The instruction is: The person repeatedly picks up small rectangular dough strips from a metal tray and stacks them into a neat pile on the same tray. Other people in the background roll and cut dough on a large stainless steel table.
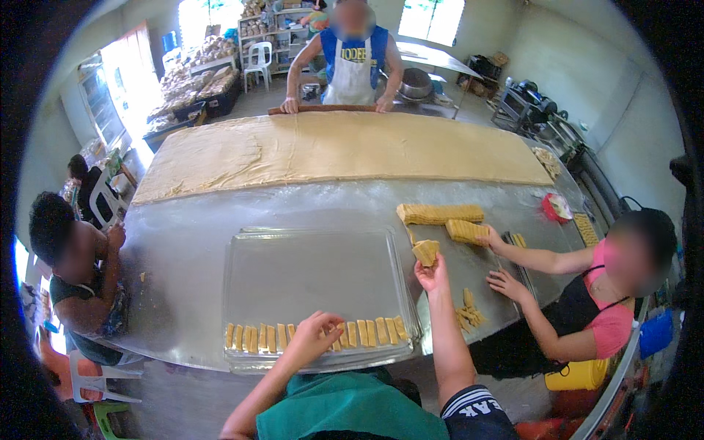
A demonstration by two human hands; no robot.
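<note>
My right hand (430,275) holds a small stack of cut dough strips (426,252) above the table, just left of a co-worker's hand. Over the near edge of a metal baking tray (313,275), my left hand (319,335) hovers with bent fingers; whether it pinches a strip cannot be told. A row of dough strips (256,339) lies along the tray's near side, partly hidden by my left hand. Beyond my right hand lies a long block of sliced dough (440,214), with a shorter sliced block (465,232) beside it, touched by the co-worker at right.
A large dough sheet (352,148) spans the far side of the metal table (176,247); a person there holds a rolling pin (335,109). One person sits at left, another works at right. Loose dough pieces (470,314) and a red container (555,208) are on the right side.
</note>
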